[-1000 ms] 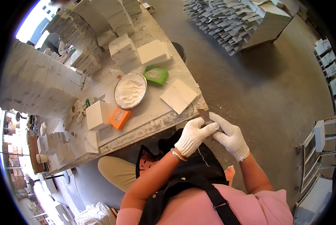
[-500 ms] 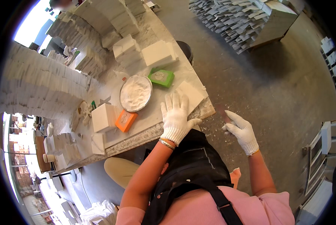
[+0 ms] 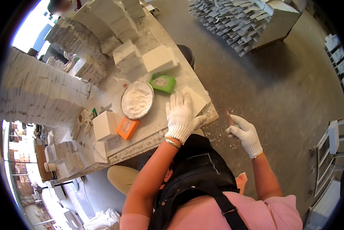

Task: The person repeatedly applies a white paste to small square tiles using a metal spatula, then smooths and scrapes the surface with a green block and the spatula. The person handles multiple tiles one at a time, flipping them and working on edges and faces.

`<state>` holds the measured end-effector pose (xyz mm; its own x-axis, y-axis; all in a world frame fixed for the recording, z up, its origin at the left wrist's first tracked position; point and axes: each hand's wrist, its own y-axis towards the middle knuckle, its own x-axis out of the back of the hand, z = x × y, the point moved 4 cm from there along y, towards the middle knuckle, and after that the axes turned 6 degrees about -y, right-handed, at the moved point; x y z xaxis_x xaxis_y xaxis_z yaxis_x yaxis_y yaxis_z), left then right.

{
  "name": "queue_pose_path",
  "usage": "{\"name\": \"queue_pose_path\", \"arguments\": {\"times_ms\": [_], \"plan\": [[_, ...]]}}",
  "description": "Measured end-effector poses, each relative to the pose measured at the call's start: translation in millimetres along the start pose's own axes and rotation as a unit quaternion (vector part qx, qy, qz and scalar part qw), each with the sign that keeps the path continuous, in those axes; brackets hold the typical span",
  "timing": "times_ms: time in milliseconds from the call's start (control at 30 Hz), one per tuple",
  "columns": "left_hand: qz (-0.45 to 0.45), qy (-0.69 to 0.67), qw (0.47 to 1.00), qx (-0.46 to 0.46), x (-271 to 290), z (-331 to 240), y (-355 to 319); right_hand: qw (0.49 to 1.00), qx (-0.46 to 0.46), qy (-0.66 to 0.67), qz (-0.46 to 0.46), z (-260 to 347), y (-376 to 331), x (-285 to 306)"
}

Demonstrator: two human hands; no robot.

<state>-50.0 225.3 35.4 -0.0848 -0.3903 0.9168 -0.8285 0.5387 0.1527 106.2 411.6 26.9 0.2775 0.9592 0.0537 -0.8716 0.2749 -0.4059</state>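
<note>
- White-gloved left hand (image 3: 179,118): palm down on the tile (image 3: 197,101), fingers extended and slightly apart, thumb spread outward. Nothing is gripped.
- White-gloved right hand (image 3: 246,135): fingers and thumb closed on a thin, dark blade (image 3: 229,118), clear of the surface (image 3: 150,124) and above the floor (image 3: 271,99).
- Steadying, as judged: spread load evenly through the palm; avoid pressing on a tile corner. Grip the blade low, with its free end directed away from the left hand.
- Tile position: near the right-hand corner of the surface, partly covered by the left hand.
- Tile orientation: lying flat, edges skewed to the person, one corner directed away. Long axis: cannot tell, as the hand hides part of the outline.
- Blade orientation: free end directed away from the person and slightly left; long axis runs from the right hand along that line. Outline blurred.
- Outward: green box (image 3: 163,83) beyond the tile; dish (image 3: 152,105) of white powder (image 3: 136,99) to its left; orange box (image 3: 128,128) nearer the person, beside a tile stack (image 3: 104,126).
</note>
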Motion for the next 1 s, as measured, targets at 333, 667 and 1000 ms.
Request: {"name": "queue_pose_path", "arguments": {"times_ms": [333,667,1000], "plan": [[0.080,-0.106,0.987,0.091,19.9,6.8,25.4,0.999,0.021,0.030,0.011,4.4,-4.6,-7.6],[-0.112,-0.360,0.922,0.085,16.4,50.9,3.5,0.994,0.069,0.071,0.038,30.9,19.4,-61.3],[-0.284,-0.205,0.937,0.014,-1.5,69.1,-21.4,0.912,0.317,-0.255,0.046,65.3,56.7,-136.6]]}}
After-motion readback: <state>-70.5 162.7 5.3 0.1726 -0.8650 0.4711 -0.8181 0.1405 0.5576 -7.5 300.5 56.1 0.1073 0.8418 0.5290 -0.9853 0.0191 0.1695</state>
